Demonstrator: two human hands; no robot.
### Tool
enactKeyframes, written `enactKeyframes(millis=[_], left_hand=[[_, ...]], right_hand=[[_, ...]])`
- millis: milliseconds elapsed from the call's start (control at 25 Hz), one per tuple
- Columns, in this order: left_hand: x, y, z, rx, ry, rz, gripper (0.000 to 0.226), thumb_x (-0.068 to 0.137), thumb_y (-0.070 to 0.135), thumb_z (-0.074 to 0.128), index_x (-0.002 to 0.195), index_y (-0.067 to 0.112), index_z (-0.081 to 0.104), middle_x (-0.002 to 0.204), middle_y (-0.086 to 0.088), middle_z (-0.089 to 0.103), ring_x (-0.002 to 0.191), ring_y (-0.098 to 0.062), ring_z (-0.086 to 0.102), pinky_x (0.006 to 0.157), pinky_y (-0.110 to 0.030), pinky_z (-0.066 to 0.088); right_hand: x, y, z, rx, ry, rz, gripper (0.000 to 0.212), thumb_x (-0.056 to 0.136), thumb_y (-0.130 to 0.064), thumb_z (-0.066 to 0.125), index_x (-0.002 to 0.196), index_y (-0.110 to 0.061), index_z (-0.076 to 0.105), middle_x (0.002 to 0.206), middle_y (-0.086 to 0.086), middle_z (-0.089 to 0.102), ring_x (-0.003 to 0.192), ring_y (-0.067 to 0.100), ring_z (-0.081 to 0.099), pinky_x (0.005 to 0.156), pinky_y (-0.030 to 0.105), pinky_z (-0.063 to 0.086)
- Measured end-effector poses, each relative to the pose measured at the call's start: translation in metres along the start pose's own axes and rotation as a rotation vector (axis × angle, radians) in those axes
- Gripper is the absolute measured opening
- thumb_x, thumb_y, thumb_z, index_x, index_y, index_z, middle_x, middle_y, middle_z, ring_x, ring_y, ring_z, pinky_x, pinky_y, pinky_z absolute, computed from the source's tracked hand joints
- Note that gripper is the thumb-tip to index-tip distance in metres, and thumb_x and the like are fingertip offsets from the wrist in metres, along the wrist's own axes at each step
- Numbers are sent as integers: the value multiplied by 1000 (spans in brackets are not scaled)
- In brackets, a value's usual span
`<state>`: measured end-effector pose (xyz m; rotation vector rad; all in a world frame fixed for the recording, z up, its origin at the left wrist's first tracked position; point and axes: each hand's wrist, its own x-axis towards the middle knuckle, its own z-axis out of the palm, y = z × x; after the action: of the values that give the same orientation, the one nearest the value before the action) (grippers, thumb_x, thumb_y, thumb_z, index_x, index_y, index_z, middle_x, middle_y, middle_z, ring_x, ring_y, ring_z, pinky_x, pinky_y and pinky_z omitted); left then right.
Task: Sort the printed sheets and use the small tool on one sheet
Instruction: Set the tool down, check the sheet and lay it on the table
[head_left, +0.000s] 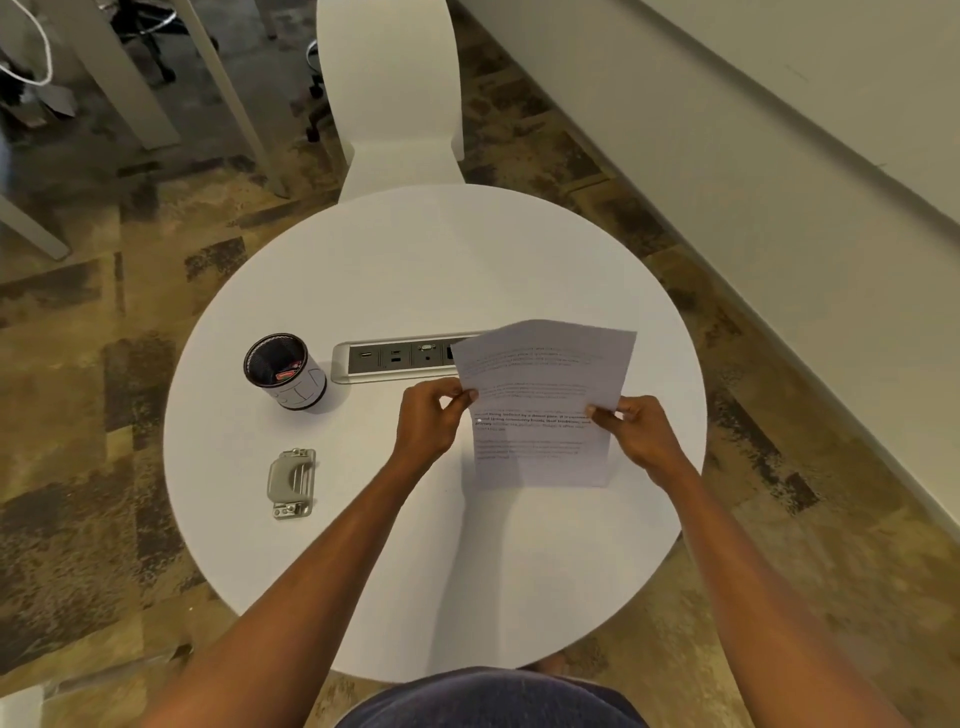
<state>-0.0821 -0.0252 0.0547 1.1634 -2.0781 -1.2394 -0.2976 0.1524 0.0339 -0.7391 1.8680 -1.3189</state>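
Observation:
Printed sheets (540, 410) are held up over the right half of the round white table (415, 571). A top sheet is tilted clockwise and fanned away from the sheet or sheets beneath. My left hand (428, 423) pinches the left edge of the sheets. My right hand (641, 434) pinches their right edge. A small grey metal hole punch (292, 483) lies on the table's left side, well clear of both hands.
A black mesh cup (284, 371) with small items inside stands at the left of the table. A power and data socket strip (400, 358) is set into the table's middle, partly behind the sheets. A white chair (395, 104) stands beyond the table, and a wall runs along the right.

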Motion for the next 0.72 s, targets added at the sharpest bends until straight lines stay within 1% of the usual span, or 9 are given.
enactKeyframes(millis=[80,160,240,320,400,520,600,640,720], left_hand=[[2,7,0,-55,23,7,20,85,14,70,103,7,75,102,-9,76,93,-21,70,83,-27,51],[3,15,-3,-112,41,27,20,84,12,71,102,6,75,102,-9,76,92,-19,70,86,-31,53],[3,24,-6,-165,54,55,20,83,11,71,102,5,75,103,-8,75,93,-15,69,86,-25,53],[4,32,-9,-218,57,69,20,84,11,71,103,6,75,103,-4,75,94,-12,69,87,-21,52],[4,36,-13,-236,64,84,18,84,11,71,102,8,75,101,2,74,94,-9,69,85,-19,52],[2,34,-15,-246,71,91,16,84,12,72,99,7,76,100,-2,75,95,-16,70,86,-25,53],[1,30,-15,-248,76,90,17,83,12,72,98,5,76,100,-6,76,96,-20,70,86,-29,54],[1,26,-15,-244,74,86,17,83,13,73,98,6,76,100,-5,75,96,-18,69,86,-27,53],[0,17,-14,-196,53,76,19,82,19,74,100,11,75,102,1,74,96,-7,66,84,-15,47]], right_hand=[[2,-5,-7,15,10,-42,21,89,-19,69,109,-23,74,99,-20,76,93,3,72,76,15,56],[4,-11,-11,18,26,-74,22,89,-20,69,110,-17,75,105,-13,76,95,9,72,76,18,56],[5,-18,-13,28,49,-91,19,89,-20,69,107,-21,75,108,-7,75,97,14,72,81,24,58],[5,-24,-14,51,56,-113,19,89,-19,69,105,-27,75,108,-12,75,96,12,71,82,24,58],[5,-28,-13,69,44,-140,21,90,-16,68,102,-31,76,106,-18,75,96,7,70,80,21,58],[2,-28,-10,83,36,-153,26,90,-14,67,97,-37,75,103,-21,74,94,3,70,76,17,55],[2,-24,-9,102,29,-158,26,90,-13,67,100,-36,75,106,-20,74,96,5,69,78,18,56],[2,-21,-9,104,22,-148,25,90,-13,67,103,-33,75,108,-17,74,98,9,69,81,22,56],[3,-11,-7,75,-6,-108,26,89,-13,69,112,-23,73,114,-9,73,106,18,67,92,31,53]])
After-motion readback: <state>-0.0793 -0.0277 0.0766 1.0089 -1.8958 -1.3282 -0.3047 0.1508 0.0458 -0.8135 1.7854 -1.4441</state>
